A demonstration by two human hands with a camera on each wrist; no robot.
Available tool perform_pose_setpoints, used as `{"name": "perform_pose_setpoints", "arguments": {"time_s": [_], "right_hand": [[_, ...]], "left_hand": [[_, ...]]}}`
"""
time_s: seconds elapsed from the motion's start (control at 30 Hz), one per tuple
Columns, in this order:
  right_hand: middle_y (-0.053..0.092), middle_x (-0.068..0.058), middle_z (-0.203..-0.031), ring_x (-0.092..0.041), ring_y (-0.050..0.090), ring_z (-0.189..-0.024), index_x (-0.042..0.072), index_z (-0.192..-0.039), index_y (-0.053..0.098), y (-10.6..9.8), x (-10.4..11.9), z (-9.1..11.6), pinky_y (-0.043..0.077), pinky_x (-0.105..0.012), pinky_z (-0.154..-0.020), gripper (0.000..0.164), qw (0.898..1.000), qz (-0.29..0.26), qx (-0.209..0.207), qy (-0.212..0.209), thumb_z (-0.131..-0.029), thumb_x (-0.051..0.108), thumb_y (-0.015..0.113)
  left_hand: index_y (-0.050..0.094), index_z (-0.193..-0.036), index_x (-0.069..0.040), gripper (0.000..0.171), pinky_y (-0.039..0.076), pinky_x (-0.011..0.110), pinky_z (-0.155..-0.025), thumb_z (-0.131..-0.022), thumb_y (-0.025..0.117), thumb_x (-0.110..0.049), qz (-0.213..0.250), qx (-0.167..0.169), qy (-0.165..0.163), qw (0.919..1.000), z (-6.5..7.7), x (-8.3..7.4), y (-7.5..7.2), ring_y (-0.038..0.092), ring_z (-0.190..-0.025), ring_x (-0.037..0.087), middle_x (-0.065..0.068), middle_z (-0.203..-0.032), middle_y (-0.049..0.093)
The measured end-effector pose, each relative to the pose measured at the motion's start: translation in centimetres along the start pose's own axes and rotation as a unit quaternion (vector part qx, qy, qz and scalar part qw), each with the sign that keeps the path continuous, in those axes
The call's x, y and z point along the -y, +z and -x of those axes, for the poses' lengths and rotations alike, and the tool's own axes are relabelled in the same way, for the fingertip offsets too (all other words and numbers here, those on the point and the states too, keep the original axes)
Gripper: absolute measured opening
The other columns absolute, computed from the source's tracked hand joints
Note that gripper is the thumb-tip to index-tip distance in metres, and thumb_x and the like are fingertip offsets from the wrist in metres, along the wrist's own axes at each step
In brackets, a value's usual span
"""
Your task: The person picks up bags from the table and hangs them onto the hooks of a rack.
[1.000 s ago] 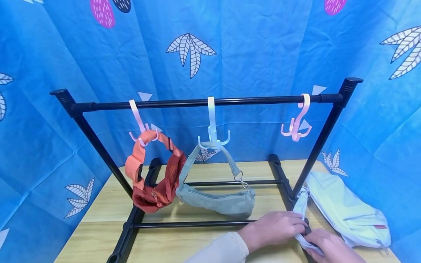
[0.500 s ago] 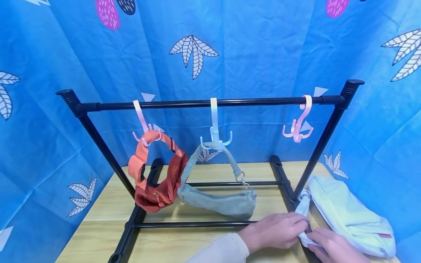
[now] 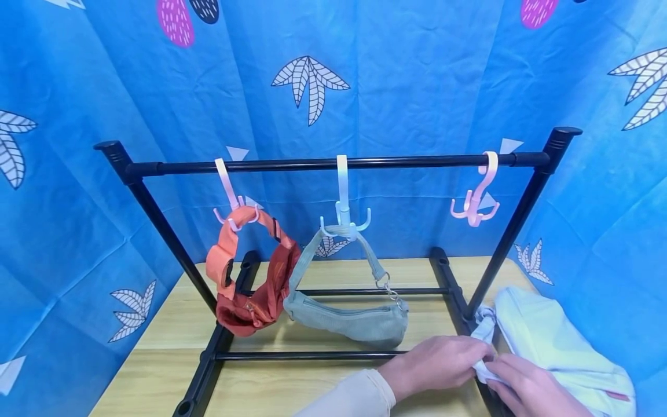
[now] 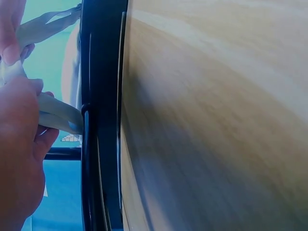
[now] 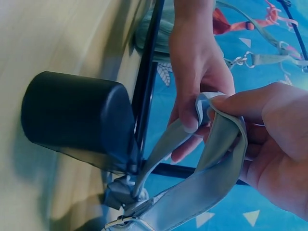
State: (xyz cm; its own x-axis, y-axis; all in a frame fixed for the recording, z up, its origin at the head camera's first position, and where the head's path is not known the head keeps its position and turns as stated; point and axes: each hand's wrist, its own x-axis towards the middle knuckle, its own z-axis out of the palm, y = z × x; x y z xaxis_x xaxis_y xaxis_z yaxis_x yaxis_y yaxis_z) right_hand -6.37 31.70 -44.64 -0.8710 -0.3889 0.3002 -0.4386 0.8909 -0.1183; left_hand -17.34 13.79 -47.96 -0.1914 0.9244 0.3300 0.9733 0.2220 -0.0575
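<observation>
A pale, whitish bag (image 3: 557, 341) lies on the table at the right, outside the rack's foot. Its light strap (image 3: 484, 330) runs over that foot to both hands. My left hand (image 3: 440, 362) pinches the strap between thumb and fingers, just inside the foot. Close beside it, my right hand (image 3: 531, 382) grips the same strap from the right. In the right wrist view the strap (image 5: 192, 192) makes a loop between the two hands, and a metal ring (image 5: 126, 221) shows near its lower end. The left wrist view catches both hands only at its left edge.
A black rack (image 3: 312, 165) stands on the wooden table (image 3: 292, 388). From its bar hang a pink hook (image 3: 227, 185) with a red bag (image 3: 255, 301), a blue hook (image 3: 343, 197) with a grey-green bag (image 3: 349, 318), and a bare pink hook (image 3: 475, 202). A blue curtain (image 3: 396, 87) closes the back.
The hands have drawn closer together, with the strap bunched between them. The whitish bag has shifted slightly right and toward me. The whole head view has drifted a little.
</observation>
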Motion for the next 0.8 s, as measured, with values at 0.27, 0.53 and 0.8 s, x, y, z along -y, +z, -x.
{"name": "perform_pose_setpoints", "arguments": {"time_s": [0.27,0.53,0.8], "right_hand": [[0.070,0.014,-0.093,0.003,0.063,-0.081,0.019,-0.107,0.077,-0.7,0.8,-0.2,0.057,-0.019,-0.062,0.040,0.997,0.030,-0.069,-0.028,-0.071,0.019,0.093],[0.070,0.013,-0.094,-0.005,0.066,-0.083,0.021,-0.101,0.078,-2.1,1.7,-0.8,0.058,-0.019,-0.065,0.032,0.991,0.087,-0.096,-0.024,-0.099,0.049,0.063],[0.071,0.012,-0.090,-0.008,0.065,-0.078,0.019,-0.098,0.079,-3.6,2.1,-1.6,0.052,-0.009,-0.067,0.075,0.979,0.093,-0.173,-0.044,-0.106,0.059,0.016]], "left_hand": [[0.057,-0.136,-0.022,0.028,0.044,-0.004,-0.080,-0.108,0.055,-0.026,0.043,-0.010,-0.021,0.9988,-0.1,0.0,-0.7,0.065,-0.093,-0.012,-0.016,-0.122,0.072],[0.054,-0.141,-0.025,0.033,0.042,-0.005,-0.079,-0.108,0.056,-0.026,0.103,0.004,-0.069,0.9923,-0.4,0.0,-1.4,0.061,-0.083,-0.015,-0.017,-0.120,0.073],[0.053,-0.140,-0.025,0.030,0.046,0.000,-0.093,-0.111,0.048,-0.027,0.161,-0.022,-0.108,0.9808,-0.4,-0.2,-2.3,0.065,-0.101,-0.013,-0.015,-0.130,0.071]]}}
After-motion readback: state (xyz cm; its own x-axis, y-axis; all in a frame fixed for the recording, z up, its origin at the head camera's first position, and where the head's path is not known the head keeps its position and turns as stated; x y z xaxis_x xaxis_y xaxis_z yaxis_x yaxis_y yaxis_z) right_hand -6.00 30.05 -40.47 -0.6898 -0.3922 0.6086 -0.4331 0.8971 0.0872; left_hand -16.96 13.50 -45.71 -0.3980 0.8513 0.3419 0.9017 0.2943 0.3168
